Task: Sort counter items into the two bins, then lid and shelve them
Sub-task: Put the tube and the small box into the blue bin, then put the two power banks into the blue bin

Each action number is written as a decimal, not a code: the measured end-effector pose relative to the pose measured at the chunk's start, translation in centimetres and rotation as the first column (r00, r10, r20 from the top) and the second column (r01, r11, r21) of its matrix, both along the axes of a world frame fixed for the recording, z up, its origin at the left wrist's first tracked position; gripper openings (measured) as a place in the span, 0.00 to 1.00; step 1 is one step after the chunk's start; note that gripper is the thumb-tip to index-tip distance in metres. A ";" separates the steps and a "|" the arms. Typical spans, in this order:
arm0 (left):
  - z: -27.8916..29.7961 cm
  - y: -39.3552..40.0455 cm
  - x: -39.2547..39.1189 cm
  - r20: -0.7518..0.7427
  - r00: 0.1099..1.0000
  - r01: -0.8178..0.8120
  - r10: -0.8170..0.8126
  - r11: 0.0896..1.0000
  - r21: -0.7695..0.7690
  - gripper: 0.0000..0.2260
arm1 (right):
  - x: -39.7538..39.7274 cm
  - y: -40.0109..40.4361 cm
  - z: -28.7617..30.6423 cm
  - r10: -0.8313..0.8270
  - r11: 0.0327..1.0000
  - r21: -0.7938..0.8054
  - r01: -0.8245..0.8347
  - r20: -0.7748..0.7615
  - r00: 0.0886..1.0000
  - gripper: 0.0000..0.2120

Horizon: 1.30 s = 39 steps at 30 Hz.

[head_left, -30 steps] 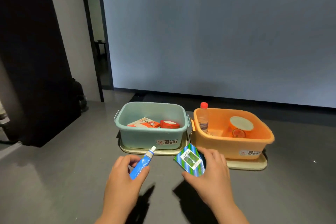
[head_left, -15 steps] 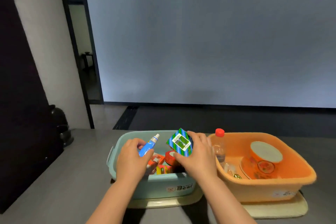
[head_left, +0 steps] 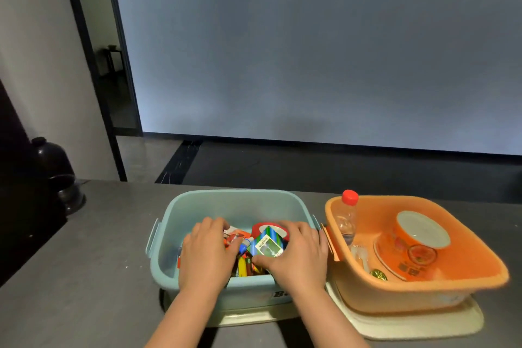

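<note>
Both hands have dropped down into the pale blue plastic bin (head_left: 197, 285) since half a second ago, when they were up above its rim. The left hand (head_left: 206, 254) is curled around the small blue tube with a white cap (head_left: 245, 245), only the cap end poking out past the fingers. The right hand (head_left: 293, 254) is pinching the green and blue striped little carton (head_left: 267, 244), thumb on the near edge, fingers over the top, down among the stuff in the bin. Under them there's a jumble: a red round tape roll (head_left: 264, 227), an orange and white packet (head_left: 236, 234), some yellow bits I can't make out. Each bin sits on a cream lid (head_left: 418, 325). To the right, touching the blue one, is the orange plastic bin (head_left: 423, 294) with a clear bottle with a red cap (head_left: 348, 215), an orange bowl-style cup with a white lid (head_left: 421, 230) and a gold coin-ish thing (head_left: 378, 274). All on a grey counter (head_left: 84, 277); a dark pot (head_left: 56, 172) sits far left.
</note>
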<state>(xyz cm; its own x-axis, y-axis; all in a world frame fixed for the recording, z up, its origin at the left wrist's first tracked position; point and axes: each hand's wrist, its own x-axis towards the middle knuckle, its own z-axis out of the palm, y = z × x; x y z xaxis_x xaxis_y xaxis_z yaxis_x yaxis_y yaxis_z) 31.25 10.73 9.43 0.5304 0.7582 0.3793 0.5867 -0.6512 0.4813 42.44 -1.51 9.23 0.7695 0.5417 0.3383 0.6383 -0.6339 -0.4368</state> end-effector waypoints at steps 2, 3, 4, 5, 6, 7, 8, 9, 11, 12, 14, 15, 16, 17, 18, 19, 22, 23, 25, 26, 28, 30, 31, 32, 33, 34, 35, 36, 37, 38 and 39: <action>0.4 -0.4 -0.3 0.045 0.999 -0.007 0.007 1.000 0.005 0.09 | -0.4 -0.5 0.2 0.009 0.998 0.062 -0.009 0.005 1.000 0.31; 0.7 -0.8 -0.5 0.085 0.996 -0.004 0.005 1.000 -0.007 0.07 | -0.7 -1.0 0.3 0.021 0.994 0.107 -0.021 0.007 1.000 0.28; 1.0 -1.2 -0.8 0.132 0.991 0.006 -0.003 1.000 -0.020 0.06 | -1.0 -1.7 0.4 0.031 0.987 0.154 -0.033 0.014 0.999 0.25; 1.0 -1.8 -1.3 0.175 0.984 0.023 -0.018 0.999 -0.027 0.07 | -1.4 -2.6 0.5 0.033 0.979 0.202 -0.038 0.028 0.999 0.23; 1.0 -2.7 -2.0 0.202 0.979 0.044 -0.038 0.999 -0.025 0.09 | -1.8 -3.7 0.6 0.025 0.969 0.245 -0.036 0.045 0.999 0.23; 0.8 -3.9 -2.6 0.217 0.975 0.064 -0.058 0.998 -0.020 0.10 | -2.2 -5.0 0.6 0.014 0.960 0.278 -0.029 0.059 0.998 0.22; 0.5 -5.2 -3.2 0.228 0.971 0.082 -0.076 0.997 -0.016 0.12 | -2.6 -6.4 0.6 -0.001 0.955 0.295 -0.020 0.071 0.998 0.23; 0.3 -6.6 -3.7 0.241 0.966 0.101 -0.095 0.995 -0.012 0.11 | -2.9 -7.9 0.8 -0.018 0.955 0.297 -0.007 0.082 0.996 0.23; 0.2 -9.2 -3.8 0.268 0.952 0.151 -0.145 0.989 0.000 0.08 | -3.2 -10.9 1.2 -0.067 0.959 0.283 0.034 0.107 0.992 0.24; 0.4 -10.4 -3.6 0.265 0.948 0.184 -0.178 0.983 0.004 0.08 | -3.2 -12.3 1.5 -0.091 0.959 0.279 0.056 0.115 0.989 0.23; 0.7 -12.5 -2.7 0.236 0.935 0.273 -0.264 0.962 -0.002 0.10 | -3.3 -15.2 1.7 -0.139 0.951 0.295 0.098 0.120 0.983 0.22; 0.9 -13.4 -2.3 0.211 0.926 0.322 -0.313 0.947 -0.009 0.11 | -3.5 -16.7 1.7 -0.170 0.943 0.307 0.129 0.111 0.979 0.21; 1.0 -14.4 -1.9 0.179 0.915 0.371 -0.363 0.928 -0.016 0.10 | -3.9 -18.2 1.5 -0.206 0.935 0.312 0.168 0.091 0.974 0.19; 1.0 -15.3 -1.6 0.140 0.900 0.420 -0.413 0.907 -0.023 0.10 | -4.5 -19.7 1.1 -0.246 0.926 0.312 0.215 0.067 0.967 0.18; 0.7 -16.3 -1.4 0.104 0.881 0.468 -0.462 0.883 -0.031 0.10 | -5.3 -21.2 0.5 -0.292 0.915 0.306 0.264 0.047 0.955 0.17; 0.3 -17.5 -1.2 0.076 0.853 0.519 -0.516 0.854 -0.039 0.10 | -6.2 -22.7 -0.1 -0.339 0.902 0.295 0.316 0.029 0.940 0.17; -1.3 -21.9 -1.3 0.060 0.707 0.707 -0.705 0.703 -0.074 0.12 | -10.2 -28.3 -2.1 -0.497 0.837 0.255 0.485 -0.018 0.868 0.19; -2.0 -23.7 -1.4 0.053 0.644 0.764 -0.763 0.639 -0.089 0.12 | -11.9 -30.4 -2.8 -0.558 0.804 0.229 0.549 -0.031 0.829 0.20; -3.1 -28.0 -2.1 0.012 0.499 0.864 -0.867 0.496 -0.091 0.11 | -15.8 -34.9 -4.0 -0.698 0.703 0.148 0.696 -0.042 0.714 0.21; -3.4 -30.5 -2.6 -0.004 0.429 0.899 -0.903 0.427 -0.093 0.12 | -18.0 -37.3 -4.3 -0.768 0.632 0.109 0.767 -0.040 0.639 0.22; -3.4 -35.9 -4.3 0.009 0.302 0.947 -0.953 0.300 -0.112 0.12 | -22.5 -42.0 -3.9 -0.872 0.486 0.064 0.872 -0.027 0.488 0.22; -2.9 -41.6 -6.8 0.029 0.146 0.983 -0.989 0.141 -0.117 0.12 | -27.4 -46.3 -3.1 -0.943 0.330 0.064 0.942 -0.008 0.331 0.22; -2.6 -44.4 -8.4 0.027 0.048 0.993 -0.998 0.045 -0.111 0.12 | -30.1 -48.3 -2.7 -0.970 0.242 0.076 0.967 0.001 0.242 0.23; -2.2 -47.2 -10.1 0.020 -0.053 0.994 -0.998 -0.055 -0.095 0.11 | -33.0 -50.2 -2.2 -0.988 0.154 0.086 0.984 0.014 0.153 0.23; -1.8 -49.9 -11.8 0.014 -0.144 0.987 -0.989 -0.145 -0.072 0.11 | -36.0 -52.0 -1.8 -0.997 0.072 0.086 0.994 0.026 0.070 0.23; -1.3 -52.6 -13.7 0.011 -0.220 0.974 -0.975 -0.221 -0.051 0.11 | -39.1 -53.7 -1.4 -0.999 0.000 0.077 0.997 0.037 -0.003 0.23; -0.8 -55.4 -15.7 0.014 -0.287 0.957 -0.958 -0.287 -0.039 0.11 | -42.3 -55.4 -1.1 -0.996 -0.067 0.066 0.996 0.048 -0.070 0.23; -0.4 -58.1 -18.0 0.020 -0.349 0.936 -0.937 -0.350 -0.032 0.11 | -45.6 -57.0 -0.9 -0.989 -0.135 0.054 0.989 0.055 -0.138 0.23; -0.1 -60.9 -20.6 0.026 -0.409 0.912 -0.912 -0.410 -0.029 0.11 | -49.1 -58.6 -0.6 -0.976 -0.207 0.044 0.977 0.054 -0.210 0.23; 0.0 -63.6 -23.4 0.030 -0.468 0.883 -0.883 -0.469 -0.033 0.11 | -52.7 -60.1 -0.5 -0.958 -0.279 0.043 0.959 0.050 -0.281 0.23; 0.0 -66.2 -26.3 0.035 -0.525 0.849 -0.850 -0.526 -0.041 0.11 | -56.4 -61.4 -0.3 -0.935 -0.349 0.046 0.936 0.048 -0.351 0.23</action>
<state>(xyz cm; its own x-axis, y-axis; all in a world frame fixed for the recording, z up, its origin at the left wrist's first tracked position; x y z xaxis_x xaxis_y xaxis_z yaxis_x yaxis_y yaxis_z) 4.92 -55.45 9.46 0.3854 -0.8470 0.3662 -0.8358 -0.1523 0.5274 -13.91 -62.95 8.89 0.2280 -0.8882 0.3989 -0.8060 -0.4021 -0.4344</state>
